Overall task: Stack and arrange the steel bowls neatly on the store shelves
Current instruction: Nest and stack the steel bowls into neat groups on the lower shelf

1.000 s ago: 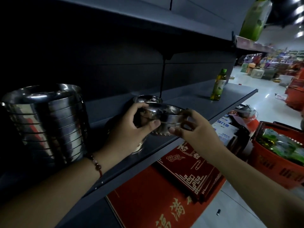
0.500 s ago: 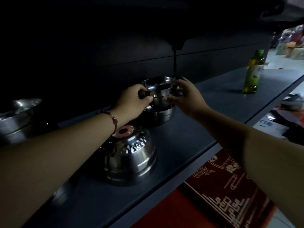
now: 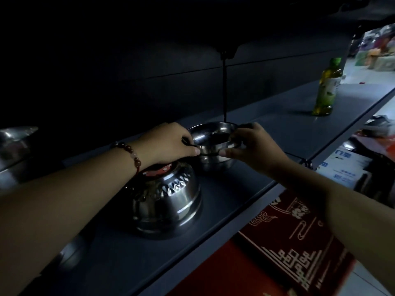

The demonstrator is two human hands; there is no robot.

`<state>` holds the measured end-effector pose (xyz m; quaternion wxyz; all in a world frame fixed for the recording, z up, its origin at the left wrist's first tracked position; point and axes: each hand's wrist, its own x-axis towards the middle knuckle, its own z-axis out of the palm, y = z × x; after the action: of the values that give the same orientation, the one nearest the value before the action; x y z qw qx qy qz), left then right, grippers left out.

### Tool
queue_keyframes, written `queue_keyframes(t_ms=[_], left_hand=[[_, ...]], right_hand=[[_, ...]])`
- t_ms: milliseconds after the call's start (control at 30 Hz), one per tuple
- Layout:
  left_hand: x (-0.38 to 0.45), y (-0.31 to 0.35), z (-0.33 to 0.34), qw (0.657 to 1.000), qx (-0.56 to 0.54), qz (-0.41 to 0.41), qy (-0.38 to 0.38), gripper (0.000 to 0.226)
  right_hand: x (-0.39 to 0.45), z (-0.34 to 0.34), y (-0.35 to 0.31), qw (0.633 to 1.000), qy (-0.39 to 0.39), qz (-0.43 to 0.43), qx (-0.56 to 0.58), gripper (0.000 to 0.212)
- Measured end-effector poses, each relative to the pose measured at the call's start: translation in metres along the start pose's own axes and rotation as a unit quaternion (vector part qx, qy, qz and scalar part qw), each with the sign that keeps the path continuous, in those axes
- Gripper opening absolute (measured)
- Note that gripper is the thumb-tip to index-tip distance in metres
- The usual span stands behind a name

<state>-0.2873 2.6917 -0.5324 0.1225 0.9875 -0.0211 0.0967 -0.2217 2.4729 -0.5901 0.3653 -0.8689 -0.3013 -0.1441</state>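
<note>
A small steel bowl point(image 3: 213, 135) sits upright, nested in another bowl, on the dark shelf point(image 3: 267, 129). My left hand point(image 3: 168, 142) grips its left rim and my right hand point(image 3: 252, 146) pinches its right rim. Under my left wrist stands a larger patterned steel bowl point(image 3: 168, 201), upside down, with a red sticker on its base. A stack of bigger steel bowls point(image 3: 15, 150) shows at the far left, mostly in shadow.
A green bottle point(image 3: 326, 88) stands further right on the shelf. The upper shelf hangs low overhead. Red printed boxes point(image 3: 295, 236) and a white carton point(image 3: 346, 167) lie below the shelf's front edge.
Both hands carried the small bowl from in front of the shelf back onto the other small bowl and lowered it in. The view has dipped under the upper shelf.
</note>
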Motion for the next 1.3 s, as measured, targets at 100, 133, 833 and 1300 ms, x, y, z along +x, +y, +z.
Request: queue_keyframes(t_ms=[100, 133, 833, 1300], left_hand=[[-0.018, 0.013, -0.004, 0.999, -0.021, 0.016, -0.030, 0.023], [-0.024, 0.017, -0.004, 0.999, -0.030, 0.016, -0.039, 0.024], [-0.173, -0.013, 0.042, 0.992, -0.062, -0.066, 0.084, 0.093], [-0.189, -0.027, 0.054, 0.979, -0.143, -0.040, 0.142, 0.097]], right_hand=[[-0.027, -0.017, -0.011, 1.000, -0.018, -0.001, -0.010, 0.029], [-0.033, -0.018, -0.014, 1.000, -0.024, 0.005, -0.019, 0.027], [-0.129, 0.046, -0.129, 0.998, -0.058, 0.036, 0.000, 0.086], [-0.126, 0.054, -0.130, 0.978, -0.120, 0.101, 0.136, 0.093]])
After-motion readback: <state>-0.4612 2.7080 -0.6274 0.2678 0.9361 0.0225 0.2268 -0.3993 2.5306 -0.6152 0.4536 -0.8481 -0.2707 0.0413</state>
